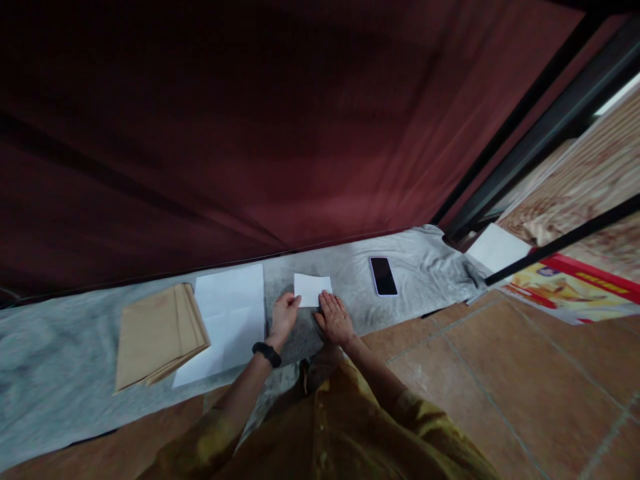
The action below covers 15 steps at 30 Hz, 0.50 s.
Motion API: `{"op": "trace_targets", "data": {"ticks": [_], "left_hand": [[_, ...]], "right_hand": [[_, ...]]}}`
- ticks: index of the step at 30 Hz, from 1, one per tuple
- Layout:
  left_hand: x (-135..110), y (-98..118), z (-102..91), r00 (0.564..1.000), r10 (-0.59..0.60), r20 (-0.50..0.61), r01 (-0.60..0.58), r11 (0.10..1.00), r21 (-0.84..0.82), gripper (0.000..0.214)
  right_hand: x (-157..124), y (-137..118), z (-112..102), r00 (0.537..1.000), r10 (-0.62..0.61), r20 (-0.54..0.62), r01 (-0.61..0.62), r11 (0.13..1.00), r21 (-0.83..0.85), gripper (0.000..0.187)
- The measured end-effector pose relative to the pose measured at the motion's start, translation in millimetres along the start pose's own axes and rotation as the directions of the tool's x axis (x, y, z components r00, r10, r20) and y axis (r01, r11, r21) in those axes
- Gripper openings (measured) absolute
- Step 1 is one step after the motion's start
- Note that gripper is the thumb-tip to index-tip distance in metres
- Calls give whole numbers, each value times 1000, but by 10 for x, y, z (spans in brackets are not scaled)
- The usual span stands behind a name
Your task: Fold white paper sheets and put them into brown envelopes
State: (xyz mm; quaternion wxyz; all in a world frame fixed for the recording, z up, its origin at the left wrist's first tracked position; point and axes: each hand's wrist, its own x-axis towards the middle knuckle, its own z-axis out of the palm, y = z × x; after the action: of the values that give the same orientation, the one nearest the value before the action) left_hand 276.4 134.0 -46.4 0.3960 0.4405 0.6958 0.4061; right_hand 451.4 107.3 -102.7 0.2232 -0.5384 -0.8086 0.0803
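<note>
A small white piece of paper (312,288), perhaps folded, lies on the grey cloth in front of me. My left hand (285,312), with a black band on its wrist, pinches the paper's lower left corner between thumb and fingers. My right hand (336,319) rests flat with fingers stretched out, the fingertips on the paper's lower right edge. Left of my hands are large white sheets (231,313) with a crease across them. A stack of brown paper envelopes (155,333) partly covers those sheets.
A phone (383,276) with a dark screen lies on the grey cloth (420,267) to the right. Behind the cloth rises a dark red curtain (320,167). Black metal bars (525,140), a colourful printed box (575,283) and tiled floor (480,360) are on the right.
</note>
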Motion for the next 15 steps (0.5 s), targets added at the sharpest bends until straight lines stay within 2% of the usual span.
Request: {"op": "trace_targets", "data": {"ticks": [3, 4, 6, 8, 11, 13, 15], "left_hand": [[-190, 142, -21, 989, 144, -28, -140, 984, 112, 17], [-261, 193, -39, 973, 230, -34, -219, 957, 191, 19], [-396, 290, -86, 910, 415, 2, -387, 847, 364, 23], [-508, 365, -132, 829, 549, 103, -524, 699, 487, 27], [-629, 413, -161, 731, 618, 290, -653, 508, 562, 28], [-693, 403, -141, 699, 605, 380, -692, 440, 572, 27], [-754, 369, -100, 693, 577, 433, -707, 427, 564, 26]], "right_hand": [[53, -43, -20, 996, 86, -18, -81, 981, 177, 59], [77, -77, -42, 991, 127, -31, -115, 963, 246, 57], [131, -177, -123, 973, 226, -54, -181, 881, 437, 54], [188, -304, -241, 946, 324, -26, -217, 690, 690, 53], [263, -469, -404, 910, 411, 47, -235, 420, 877, 50], [294, -518, -449, 858, 508, 81, -263, 298, 917, 46], [305, -499, -438, 794, 597, 111, -288, 209, 934, 39]]}}
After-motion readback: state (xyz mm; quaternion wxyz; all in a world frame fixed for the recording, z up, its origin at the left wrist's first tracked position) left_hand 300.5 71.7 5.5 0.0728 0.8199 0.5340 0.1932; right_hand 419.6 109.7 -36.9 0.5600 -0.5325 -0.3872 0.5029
